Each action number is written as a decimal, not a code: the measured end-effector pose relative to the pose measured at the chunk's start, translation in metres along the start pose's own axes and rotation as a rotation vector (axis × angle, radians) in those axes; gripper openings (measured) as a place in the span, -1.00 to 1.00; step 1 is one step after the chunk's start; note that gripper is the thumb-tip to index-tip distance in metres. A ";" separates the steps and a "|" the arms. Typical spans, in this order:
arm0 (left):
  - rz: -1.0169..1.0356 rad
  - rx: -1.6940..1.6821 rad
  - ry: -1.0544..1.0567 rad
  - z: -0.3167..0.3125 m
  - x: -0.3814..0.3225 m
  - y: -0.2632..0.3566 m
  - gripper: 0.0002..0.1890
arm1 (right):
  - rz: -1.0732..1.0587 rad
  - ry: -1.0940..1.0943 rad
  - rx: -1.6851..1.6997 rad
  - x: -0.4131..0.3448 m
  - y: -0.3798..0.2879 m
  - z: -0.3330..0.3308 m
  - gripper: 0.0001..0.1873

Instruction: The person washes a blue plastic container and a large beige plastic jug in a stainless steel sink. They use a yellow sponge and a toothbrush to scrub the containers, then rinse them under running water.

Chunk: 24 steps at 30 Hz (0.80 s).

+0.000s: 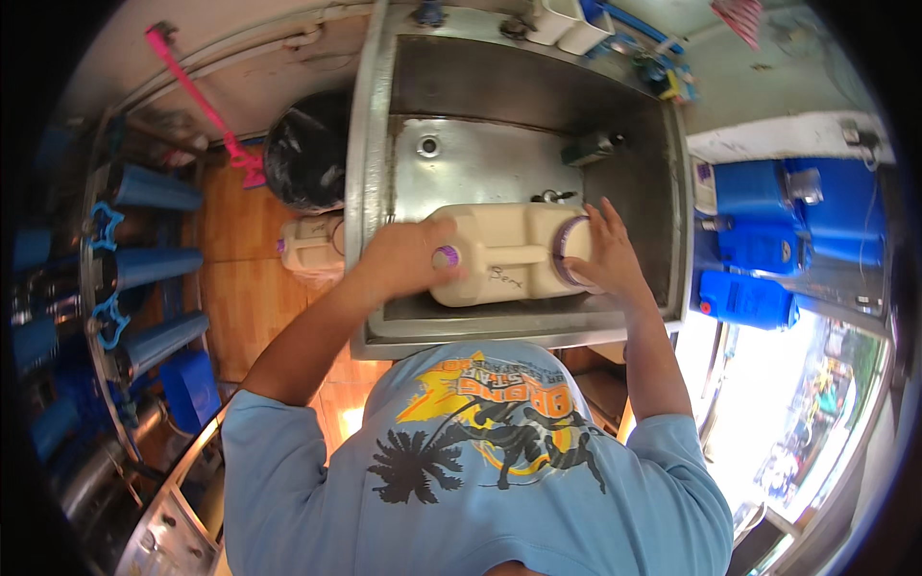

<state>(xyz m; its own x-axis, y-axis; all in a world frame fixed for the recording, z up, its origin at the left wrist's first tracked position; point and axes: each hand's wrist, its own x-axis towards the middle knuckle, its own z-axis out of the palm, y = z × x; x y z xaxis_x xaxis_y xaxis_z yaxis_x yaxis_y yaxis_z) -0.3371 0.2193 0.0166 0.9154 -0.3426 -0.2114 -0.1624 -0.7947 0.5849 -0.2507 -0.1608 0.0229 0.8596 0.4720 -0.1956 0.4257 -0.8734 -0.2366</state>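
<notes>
A cream plastic jug (pixel 504 252) with handwriting on its side lies across the front part of a deep stainless steel sink (pixel 369 165). It has a small purple cap (pixel 445 257) at its left end and a wide purple-rimmed lid (pixel 571 250) at its right end. My left hand (pixel 414 259), somewhat blurred, is at the small cap and the jug's left end; whether it grips the cap is unclear. Against the wide lid rests my right hand (pixel 607 252), thumb and fingers spread around its rim. Beyond the jug, the drain (pixel 428 146) shows in the sink floor.
A dark green bottle (pixel 591 150) lies at the sink's right wall. Left of the sink are a black bag-covered bin (pixel 310 155), another cream jug (pixel 313 243) and a pink-handled tool (pixel 205 108). Blue containers (pixel 749 299) stand at right; a rack with blue cylinders (pixel 155 266) is at far left.
</notes>
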 end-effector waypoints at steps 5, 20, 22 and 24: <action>0.140 0.099 0.028 0.037 0.002 0.001 -0.37 | 0.056 -0.062 -0.126 -0.003 -0.023 -0.004 0.19; -0.202 -0.125 0.110 0.001 0.062 -0.038 -0.39 | 0.115 0.061 -0.096 0.068 -0.010 -0.007 0.08; -0.260 -0.015 0.127 0.002 0.064 -0.038 -0.30 | 0.128 0.012 -0.102 0.071 -0.010 -0.010 0.12; -0.144 0.020 0.216 0.003 0.066 -0.035 -0.26 | 0.144 -0.052 -0.121 0.074 -0.011 -0.012 0.17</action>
<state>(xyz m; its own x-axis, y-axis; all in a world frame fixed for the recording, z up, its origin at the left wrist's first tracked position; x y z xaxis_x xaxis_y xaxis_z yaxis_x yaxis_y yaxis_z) -0.2724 0.2234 -0.0200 0.9868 -0.1113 -0.1180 -0.0294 -0.8379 0.5450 -0.1884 -0.1174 0.0227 0.8999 0.3435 -0.2687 0.3326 -0.9391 -0.0865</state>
